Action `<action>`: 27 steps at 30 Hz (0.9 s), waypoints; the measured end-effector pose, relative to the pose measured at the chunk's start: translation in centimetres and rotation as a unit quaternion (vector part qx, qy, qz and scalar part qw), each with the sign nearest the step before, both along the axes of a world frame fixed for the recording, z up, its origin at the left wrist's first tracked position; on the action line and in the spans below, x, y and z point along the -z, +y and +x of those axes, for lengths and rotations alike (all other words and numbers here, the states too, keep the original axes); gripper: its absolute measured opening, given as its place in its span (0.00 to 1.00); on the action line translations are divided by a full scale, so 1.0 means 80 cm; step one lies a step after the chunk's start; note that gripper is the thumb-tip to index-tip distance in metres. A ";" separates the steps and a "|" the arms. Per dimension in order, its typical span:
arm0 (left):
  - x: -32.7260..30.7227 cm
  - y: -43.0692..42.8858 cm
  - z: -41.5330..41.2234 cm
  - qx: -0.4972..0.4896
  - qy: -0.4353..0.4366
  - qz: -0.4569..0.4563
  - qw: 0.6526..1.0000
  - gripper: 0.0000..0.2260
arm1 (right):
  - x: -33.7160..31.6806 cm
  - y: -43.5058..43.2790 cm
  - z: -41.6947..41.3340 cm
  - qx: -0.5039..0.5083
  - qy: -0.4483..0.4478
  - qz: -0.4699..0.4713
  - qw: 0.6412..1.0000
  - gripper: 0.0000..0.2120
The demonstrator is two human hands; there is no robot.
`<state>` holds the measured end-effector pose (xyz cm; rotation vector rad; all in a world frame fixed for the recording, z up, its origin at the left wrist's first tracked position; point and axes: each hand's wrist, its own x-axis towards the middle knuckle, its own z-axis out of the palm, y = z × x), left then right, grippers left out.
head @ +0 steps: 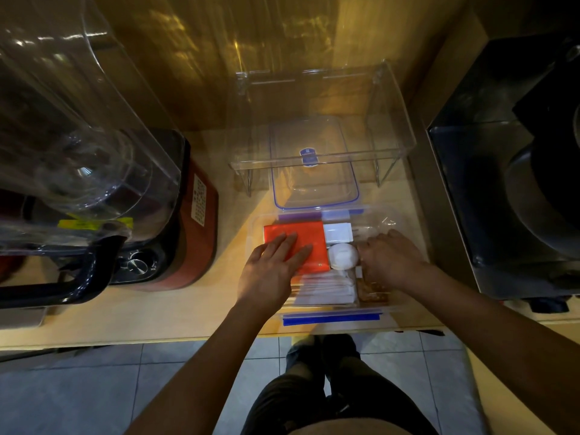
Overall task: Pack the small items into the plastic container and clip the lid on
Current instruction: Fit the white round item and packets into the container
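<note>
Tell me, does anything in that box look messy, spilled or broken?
Nothing stands out. The orange packet, white round item and white sachets lie flat inside the container; its lid lies behind, not yet on.

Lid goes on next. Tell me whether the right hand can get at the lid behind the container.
Probably yes. The lid lies flat on the counter just beyond the container, nothing on it. The right hand is down inside the container, so it must lift over the far wall first; the clear stand overhangs the lid's back part.
</note>
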<state>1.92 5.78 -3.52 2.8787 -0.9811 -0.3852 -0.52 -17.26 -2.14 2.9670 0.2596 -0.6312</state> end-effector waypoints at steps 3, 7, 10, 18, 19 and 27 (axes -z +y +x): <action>0.000 0.000 -0.001 0.002 -0.006 -0.002 1.000 0.29 | 0.008 0.003 0.000 -0.004 0.039 -0.024 0.999 0.17; 0.001 0.000 -0.001 0.002 -0.006 -0.001 1.000 0.30 | 0.016 0.008 -0.001 0.015 0.063 -0.014 0.998 0.18; 0.001 0.000 -0.001 0.005 -0.007 0.000 1.000 0.30 | 0.011 0.008 -0.003 0.009 0.077 -0.006 0.997 0.17; 0.000 0.001 -0.001 0.008 -0.006 -0.015 1.000 0.29 | -0.011 -0.001 0.001 -0.024 0.012 -0.020 0.999 0.19; 0.000 0.001 -0.001 0.007 -0.005 -0.018 1.000 0.29 | -0.013 -0.003 0.002 -0.026 0.002 -0.027 0.999 0.19; 0.000 0.002 -0.002 -0.001 -0.003 -0.029 1.000 0.29 | -0.004 0.005 0.006 -0.057 0.063 -0.085 0.993 0.14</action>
